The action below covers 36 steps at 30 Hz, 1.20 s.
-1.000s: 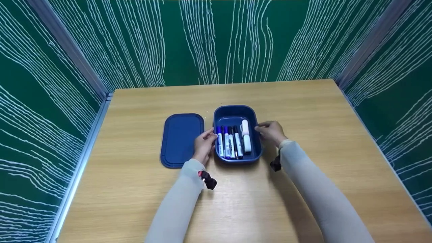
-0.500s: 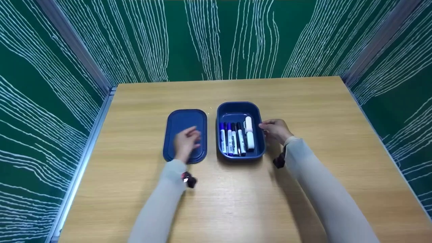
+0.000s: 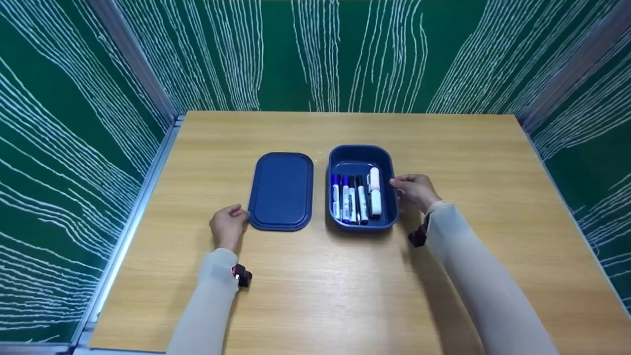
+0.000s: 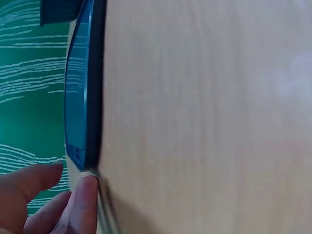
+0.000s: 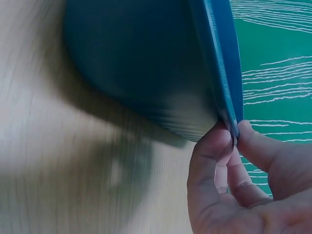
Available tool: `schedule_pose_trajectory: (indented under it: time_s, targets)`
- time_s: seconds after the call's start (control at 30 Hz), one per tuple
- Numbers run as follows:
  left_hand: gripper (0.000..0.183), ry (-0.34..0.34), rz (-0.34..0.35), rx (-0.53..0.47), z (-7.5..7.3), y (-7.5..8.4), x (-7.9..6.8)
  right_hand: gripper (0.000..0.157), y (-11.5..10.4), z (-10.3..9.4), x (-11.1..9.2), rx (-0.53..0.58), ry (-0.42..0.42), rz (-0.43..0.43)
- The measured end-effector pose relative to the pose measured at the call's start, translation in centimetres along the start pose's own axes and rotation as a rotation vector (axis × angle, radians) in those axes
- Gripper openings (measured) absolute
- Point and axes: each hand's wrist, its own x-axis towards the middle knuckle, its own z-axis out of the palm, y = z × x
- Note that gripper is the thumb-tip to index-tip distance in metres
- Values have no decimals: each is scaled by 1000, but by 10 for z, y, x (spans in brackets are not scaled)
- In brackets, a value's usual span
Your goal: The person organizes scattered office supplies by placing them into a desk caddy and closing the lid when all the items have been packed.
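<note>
A dark blue lidless box [image 3: 361, 154] stands on the table holding several slim markers [image 3: 349, 199] with blue or black caps. Two thicker pale pens, a pinkish one [image 3: 374, 178] and a bluish one [image 3: 375, 203], lie end to end along its right side. My right hand [image 3: 417, 191] pinches the box's right rim between thumb and fingers, as the right wrist view confirms. Left of the box lies a matching blue lid [image 3: 282, 191], flat on the table. My left hand [image 3: 228, 227] is at the lid's near left corner, thumb and fingers apart, fingertips right at the edge.
The wooden table [image 3: 315, 286] runs back to a green wall [image 3: 283, 54] with white wavy lines. Similar green panels close off both sides, joined by grey metal posts [image 3: 143, 59]. A narrow gap separates lid and box.
My left hand has left the box's left side, crossed over the lid and come to the lid's near left corner. My right hand still holds the rim. The head view has shifted slightly.
</note>
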Motion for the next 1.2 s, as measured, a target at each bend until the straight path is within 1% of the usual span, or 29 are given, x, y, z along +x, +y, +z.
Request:
schedule_pose_trajectory:
  time_s: [0.07,0.13,0.27,0.33,0.43,0.57,0.73,0.83,0.93,1.03,1.13,1.2]
  targets:
    - [39,-11,-21,-18,1,-2,-2,47,-1,1,1,-3,2,7]
    - [39,-10,-26,-14,3,-2,-3,47,-1,1,2,-2,5,13]
    - [38,-10,-3,41,7,-1,-4,48,-1,2,2,-2,15,27]
    - [37,-19,-9,46,8,0,-4,47,-1,2,3,-9,25,29]
    - [36,-35,-31,40,7,1,-1,48,0,2,2,-17,22,7]
    - [37,-50,-69,-20,6,0,3,51,1,2,1,-23,1,-18]
    - [36,-64,-96,-126,4,-1,5,51,-4,0,-1,-44,3,16]
    - [35,-73,-102,-161,3,-1,7,48,-9,0,0,-73,-4,2]
    - [35,-93,-125,-209,2,0,8,45,-17,-1,1,-151,-20,-56]
    - [35,-109,-144,-237,0,-1,6,45,-30,0,-2,-275,16,-174]
    - [35,-124,-157,-280,-1,-4,4,46,-54,4,-7,-388,80,-307]
    - [36,-131,-168,-307,-2,-5,2,44,-76,14,-11,-427,87,-378]
